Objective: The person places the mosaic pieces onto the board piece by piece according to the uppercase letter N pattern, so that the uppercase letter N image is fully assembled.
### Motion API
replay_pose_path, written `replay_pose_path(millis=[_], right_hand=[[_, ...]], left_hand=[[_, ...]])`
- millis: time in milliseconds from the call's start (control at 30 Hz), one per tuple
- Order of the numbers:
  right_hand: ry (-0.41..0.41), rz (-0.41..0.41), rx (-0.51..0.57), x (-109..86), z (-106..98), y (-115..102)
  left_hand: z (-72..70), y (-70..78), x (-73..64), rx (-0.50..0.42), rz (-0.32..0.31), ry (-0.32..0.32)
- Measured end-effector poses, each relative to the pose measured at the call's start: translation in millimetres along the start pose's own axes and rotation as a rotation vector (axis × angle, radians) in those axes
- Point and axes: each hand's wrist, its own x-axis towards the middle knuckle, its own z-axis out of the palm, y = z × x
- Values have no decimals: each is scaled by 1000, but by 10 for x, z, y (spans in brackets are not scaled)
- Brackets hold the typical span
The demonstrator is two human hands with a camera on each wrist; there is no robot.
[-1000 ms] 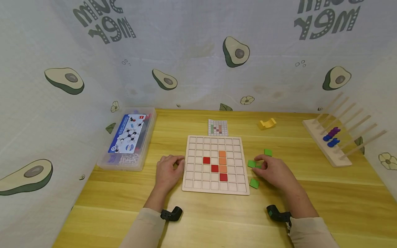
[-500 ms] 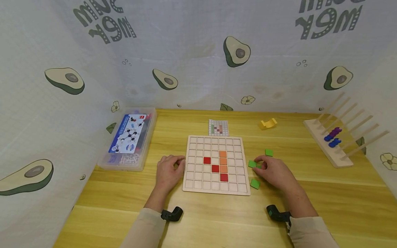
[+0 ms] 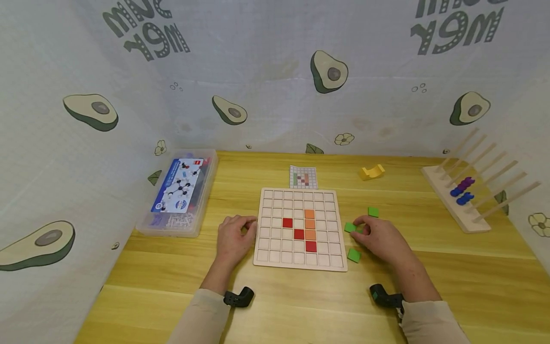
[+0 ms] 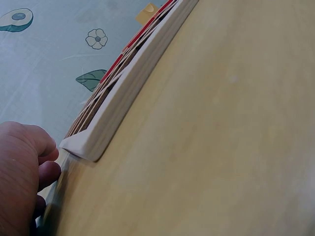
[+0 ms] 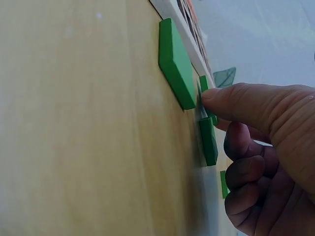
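The left hand (image 3: 234,239) rests beside the wooden grid board (image 3: 268,265), its fingertips right at the board's left edge. In the left wrist view, relaxed fingers (image 4: 47,147) meet the board's corner (image 4: 88,145). The right hand (image 3: 380,239) is low over the table on the board's right side. Its thumb and index finger pinch a green square tile (image 3: 350,227) that lies flat by the board. In the right wrist view, the thumb (image 5: 231,101) overlaps that tile, and another green tile (image 5: 208,142) lies close under the curled fingers. Red tiles (image 3: 287,222) and orange tiles (image 3: 310,214) sit in the grid.
Loose green tiles lie nearer (image 3: 354,255) and farther (image 3: 373,211). A printed pattern card (image 3: 303,177) is behind the board. A plastic kit box (image 3: 176,193) stands left; a yellow curved block (image 3: 372,172) and a peg rack (image 3: 477,223) with beads stand right.
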Motion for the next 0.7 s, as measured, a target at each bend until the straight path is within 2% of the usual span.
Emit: replay_pose_path(millis=[300,700], right_hand=[[3,-13,-23,-7,-116,-111],[4,-80,-8,153,-164,-457]], left_hand=[[7,-4,0,-1,-7,-5],[9,-7,-3,-13,-21,-14]])
